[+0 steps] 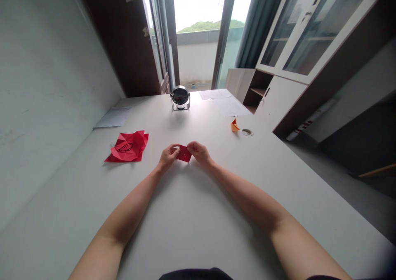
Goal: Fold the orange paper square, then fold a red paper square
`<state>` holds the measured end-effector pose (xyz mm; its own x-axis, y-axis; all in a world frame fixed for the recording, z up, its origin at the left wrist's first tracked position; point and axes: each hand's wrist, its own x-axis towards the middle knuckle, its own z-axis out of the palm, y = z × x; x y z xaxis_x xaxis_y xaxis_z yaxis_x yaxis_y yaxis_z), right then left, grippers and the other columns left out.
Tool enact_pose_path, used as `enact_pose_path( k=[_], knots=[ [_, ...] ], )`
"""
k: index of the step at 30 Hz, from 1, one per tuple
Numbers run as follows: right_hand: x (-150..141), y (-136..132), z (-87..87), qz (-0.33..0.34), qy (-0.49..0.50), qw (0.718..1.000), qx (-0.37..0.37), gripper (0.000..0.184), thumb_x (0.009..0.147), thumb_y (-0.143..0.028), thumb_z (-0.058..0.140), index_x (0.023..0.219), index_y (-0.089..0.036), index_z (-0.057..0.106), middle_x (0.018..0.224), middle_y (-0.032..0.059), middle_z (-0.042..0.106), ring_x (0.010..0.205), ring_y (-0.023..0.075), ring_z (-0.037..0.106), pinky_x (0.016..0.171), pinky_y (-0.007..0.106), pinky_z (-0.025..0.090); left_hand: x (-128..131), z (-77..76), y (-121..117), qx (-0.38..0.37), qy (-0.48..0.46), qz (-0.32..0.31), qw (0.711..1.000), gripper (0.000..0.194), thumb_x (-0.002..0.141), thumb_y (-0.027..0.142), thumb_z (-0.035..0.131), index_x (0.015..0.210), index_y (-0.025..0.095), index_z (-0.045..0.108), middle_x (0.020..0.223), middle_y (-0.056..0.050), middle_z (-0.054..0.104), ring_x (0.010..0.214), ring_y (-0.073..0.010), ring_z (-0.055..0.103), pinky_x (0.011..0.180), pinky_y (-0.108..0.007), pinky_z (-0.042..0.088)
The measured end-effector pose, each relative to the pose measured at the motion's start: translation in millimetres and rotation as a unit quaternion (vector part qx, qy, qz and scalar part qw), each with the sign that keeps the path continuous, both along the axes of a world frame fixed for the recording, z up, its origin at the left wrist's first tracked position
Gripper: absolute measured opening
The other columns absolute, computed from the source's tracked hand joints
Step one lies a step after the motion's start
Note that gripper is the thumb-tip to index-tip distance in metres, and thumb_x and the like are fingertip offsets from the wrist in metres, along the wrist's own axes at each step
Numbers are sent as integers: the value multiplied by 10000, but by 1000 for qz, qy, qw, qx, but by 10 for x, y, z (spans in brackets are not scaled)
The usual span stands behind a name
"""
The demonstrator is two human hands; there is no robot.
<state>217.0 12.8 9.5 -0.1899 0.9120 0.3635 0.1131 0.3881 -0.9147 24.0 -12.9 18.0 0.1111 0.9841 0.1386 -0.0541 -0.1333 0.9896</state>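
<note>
A small folded piece of red paper [183,154] is held up between both hands, just over the white table [192,214]. My left hand [168,155] pinches its left edge, fingers curled. On the other side, my right hand [199,152] grips the upper right corner between thumb and fingers. Tiny light specks show on the paper's face; I cannot tell whether they are holes or marks. To the left lies a larger creased sheet of red paper [133,142], with a thin dark loop [126,147] on it.
A round black device on a silver stand [180,97] stands at the back. An orange folded paper piece [234,125] sits by a round table hole [247,132]. White sheets [230,105] lie back right, more papers [113,117] at left. A wall [55,107] borders the left side.
</note>
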Motion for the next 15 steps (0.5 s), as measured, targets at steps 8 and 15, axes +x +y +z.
enact_pose_path(
  k=[8, 15],
  knots=[
    [-3, -44, 64, 6, -45, 999, 12, 198, 829, -393, 600, 841, -207, 667, 755, 6, 681, 672, 147, 578, 657, 278, 468, 2, 4, -18, -5, 32, -9, 999, 530, 784, 525, 724, 1151, 146, 673, 825, -80, 744, 704, -192, 695, 651, -309, 567],
    [8, -94, 138, 10, -72, 997, 27, 185, 844, -353, 562, 840, -205, 674, 758, 5, 685, 688, 147, 584, 682, 278, 467, -1, 26, -9, 13, 52, -7, 999, 407, 776, 513, 723, 940, 140, 736, 848, -88, 739, 748, -204, 674, 676, -302, 542]
  ],
)
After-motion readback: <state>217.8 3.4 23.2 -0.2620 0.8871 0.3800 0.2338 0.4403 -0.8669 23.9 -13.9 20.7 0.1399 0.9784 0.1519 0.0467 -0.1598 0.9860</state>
